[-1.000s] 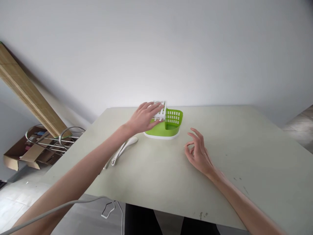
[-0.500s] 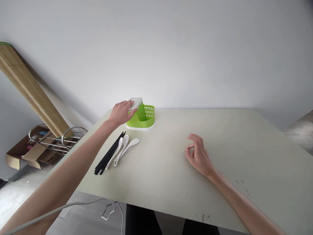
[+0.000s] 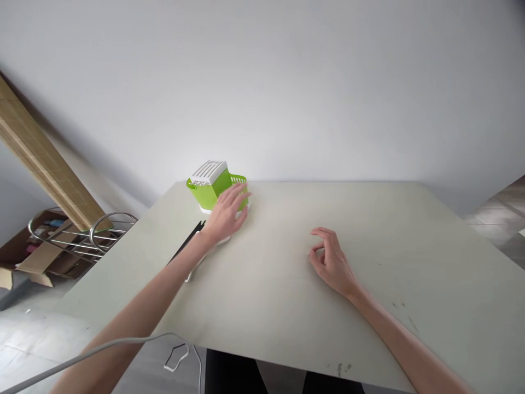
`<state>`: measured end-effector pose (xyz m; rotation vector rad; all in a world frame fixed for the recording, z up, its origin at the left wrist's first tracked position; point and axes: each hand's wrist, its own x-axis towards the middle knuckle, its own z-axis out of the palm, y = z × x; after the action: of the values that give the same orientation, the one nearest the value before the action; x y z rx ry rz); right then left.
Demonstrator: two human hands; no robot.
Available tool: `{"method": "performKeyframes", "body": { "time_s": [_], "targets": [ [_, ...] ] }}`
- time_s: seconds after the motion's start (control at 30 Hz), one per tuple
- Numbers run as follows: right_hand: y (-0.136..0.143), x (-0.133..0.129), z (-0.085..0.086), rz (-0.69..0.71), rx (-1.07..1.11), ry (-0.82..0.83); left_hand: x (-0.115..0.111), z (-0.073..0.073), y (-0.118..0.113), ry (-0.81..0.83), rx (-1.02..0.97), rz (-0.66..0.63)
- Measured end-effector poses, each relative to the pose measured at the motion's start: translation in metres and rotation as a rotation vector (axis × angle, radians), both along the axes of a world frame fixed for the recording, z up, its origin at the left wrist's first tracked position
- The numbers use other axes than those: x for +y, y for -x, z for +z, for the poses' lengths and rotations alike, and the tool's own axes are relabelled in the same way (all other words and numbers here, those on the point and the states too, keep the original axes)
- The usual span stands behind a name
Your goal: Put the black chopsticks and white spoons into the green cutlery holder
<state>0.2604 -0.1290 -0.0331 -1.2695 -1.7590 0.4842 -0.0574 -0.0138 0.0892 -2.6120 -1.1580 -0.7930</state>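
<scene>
Near the back left of the table stands a green and white utensil holder with a slotted white top and an openwork basket side. My left hand is over its front right side, fingers spread and holding nothing; whether they touch it I cannot tell. Under and behind my left forearm lie black chopsticks and white spoons, mostly hidden by the arm. My right hand rests on the tabletop near the middle, its fingers loosely curved and apart with nothing in them.
The pale table meets a white wall at the back. Left of it are a metal rack, a cardboard box and a leaning rolled bamboo mat. A grey cable crosses over my left forearm.
My left hand has left the holder's white top and moved right, in front of its basket side. The forearm now covers most of the chopsticks and spoons. My right hand stays put.
</scene>
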Motion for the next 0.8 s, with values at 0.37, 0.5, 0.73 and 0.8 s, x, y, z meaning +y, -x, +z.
{"method": "performKeyframes", "body": {
  "time_s": [0.37,0.5,0.73,0.8],
  "targets": [
    [-0.002,0.004,-0.001,-0.009,0.014,0.089,-0.035,-0.085,-0.08,0.884,-0.623,-0.114],
    [-0.002,0.003,0.002,-0.004,0.014,0.115,-0.037,-0.077,-0.077,0.931,-0.661,-0.106],
    [-0.002,0.002,0.008,0.034,-0.032,0.139,-0.036,-0.079,-0.08,0.919,-0.652,-0.032],
    [-0.002,0.002,0.01,0.038,-0.041,0.143,-0.036,-0.08,-0.081,0.912,-0.65,-0.016]
  ]
}}
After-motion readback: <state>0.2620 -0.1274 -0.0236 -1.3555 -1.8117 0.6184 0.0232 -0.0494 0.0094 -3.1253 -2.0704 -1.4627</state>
